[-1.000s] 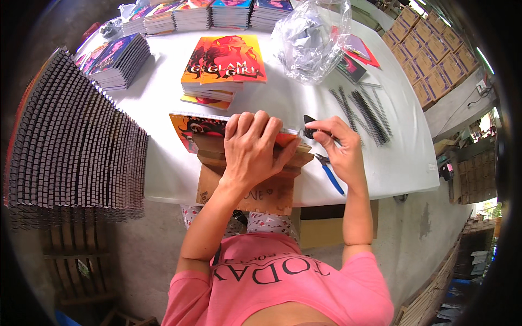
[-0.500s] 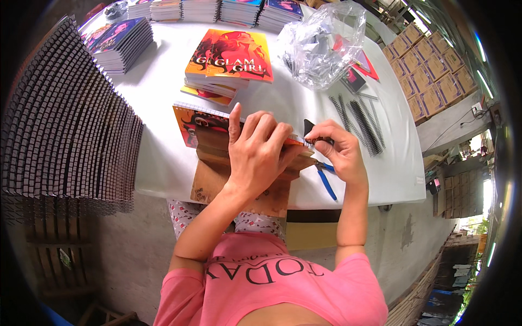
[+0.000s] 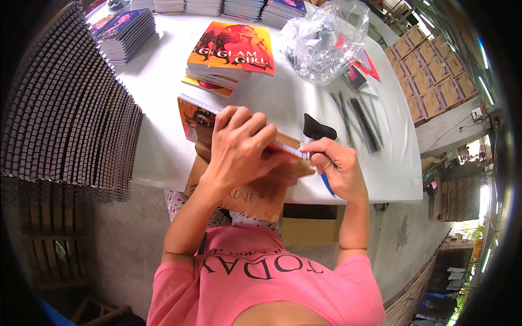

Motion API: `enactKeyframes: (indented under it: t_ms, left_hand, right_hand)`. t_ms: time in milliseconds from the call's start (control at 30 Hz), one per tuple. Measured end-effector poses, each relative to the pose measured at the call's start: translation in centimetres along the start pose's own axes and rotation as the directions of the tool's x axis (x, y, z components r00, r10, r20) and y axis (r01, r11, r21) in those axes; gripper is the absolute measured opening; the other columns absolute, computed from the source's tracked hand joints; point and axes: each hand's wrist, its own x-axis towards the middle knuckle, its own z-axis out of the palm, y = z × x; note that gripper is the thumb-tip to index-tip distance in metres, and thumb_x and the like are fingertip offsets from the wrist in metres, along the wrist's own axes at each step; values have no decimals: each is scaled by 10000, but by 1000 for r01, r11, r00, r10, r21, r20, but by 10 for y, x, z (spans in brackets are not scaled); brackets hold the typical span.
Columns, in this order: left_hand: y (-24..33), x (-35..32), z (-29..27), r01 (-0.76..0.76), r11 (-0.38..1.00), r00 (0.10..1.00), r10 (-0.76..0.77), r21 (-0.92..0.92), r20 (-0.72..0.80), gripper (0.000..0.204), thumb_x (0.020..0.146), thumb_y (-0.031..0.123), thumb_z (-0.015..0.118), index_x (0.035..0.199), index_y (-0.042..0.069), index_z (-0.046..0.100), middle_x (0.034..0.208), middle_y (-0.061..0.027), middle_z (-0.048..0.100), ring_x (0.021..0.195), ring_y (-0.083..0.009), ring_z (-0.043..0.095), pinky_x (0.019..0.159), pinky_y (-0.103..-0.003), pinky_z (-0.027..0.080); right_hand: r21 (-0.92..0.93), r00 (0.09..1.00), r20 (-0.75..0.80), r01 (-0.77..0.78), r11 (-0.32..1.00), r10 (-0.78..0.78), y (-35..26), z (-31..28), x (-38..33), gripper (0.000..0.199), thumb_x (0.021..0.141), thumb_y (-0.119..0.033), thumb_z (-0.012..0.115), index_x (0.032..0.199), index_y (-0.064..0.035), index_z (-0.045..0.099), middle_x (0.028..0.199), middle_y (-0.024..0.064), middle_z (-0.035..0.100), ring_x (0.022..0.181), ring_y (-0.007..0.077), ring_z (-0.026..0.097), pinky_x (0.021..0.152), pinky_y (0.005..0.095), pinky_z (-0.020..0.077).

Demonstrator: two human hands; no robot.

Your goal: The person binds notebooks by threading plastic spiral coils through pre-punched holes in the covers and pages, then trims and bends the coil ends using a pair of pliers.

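Observation:
My left hand (image 3: 239,144) is closed over a notebook (image 3: 190,120) with an orange and red cover. The notebook stands with its punched edge up, leaning on a brown wooden stand (image 3: 255,198) at my lap. At the right end of that edge, my right hand (image 3: 340,171) pinches a small dark bit that looks like the end of a black spiral coil, mostly hidden by the fingers. Blue-handled pliers (image 3: 327,185) lie partly hidden under this hand. A black wedge-shaped piece (image 3: 318,128) rests just beyond it.
Loose black spiral coils (image 3: 361,124) lie on the white table (image 3: 391,179) at the right, near a clear plastic bag (image 3: 325,46). A stack of orange notebooks (image 3: 231,51) stands ahead. Bound notebooks (image 3: 70,108) pile high at the left. More stacks (image 3: 204,6) line the far edge.
The notebook and stand have tilted, their right end dropping toward me. My right hand has moved down with it, uncovering the black wedge-shaped piece and covering more of the pliers.

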Motion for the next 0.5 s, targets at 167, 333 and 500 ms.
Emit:
enactKeyframes:
  t_ms: [167,333,500]
  left_hand:
    - [16,-23,-1,39,999,993,-36,23,-108,489,542,440,810,870,130,621,832,-13,542,951,-244,529,1023,-475,277]
    - [24,-26,-5,70,995,989,-78,-69,-122,521,569,401,825,967,122,636,955,-44,546,1055,-265,526,1031,-505,283]
    - [27,-22,-13,86,996,992,-89,-34,-84,485,613,424,795,944,112,629,904,-61,501,946,-264,514,961,-482,340]
  right_hand:
    - [-14,955,261,-142,990,141,-12,-17,-13,169,886,-95,576,1011,0,639,867,84,646,699,134,594,652,273,485]
    - [-301,991,54,-102,948,124,57,-67,24,335,804,-78,560,1138,-68,587,1064,117,632,938,221,608,830,335,476]
    - [-643,992,-20,-108,758,123,162,-34,13,609,716,-43,585,1297,-187,474,1111,124,581,1049,259,573,869,358,469]
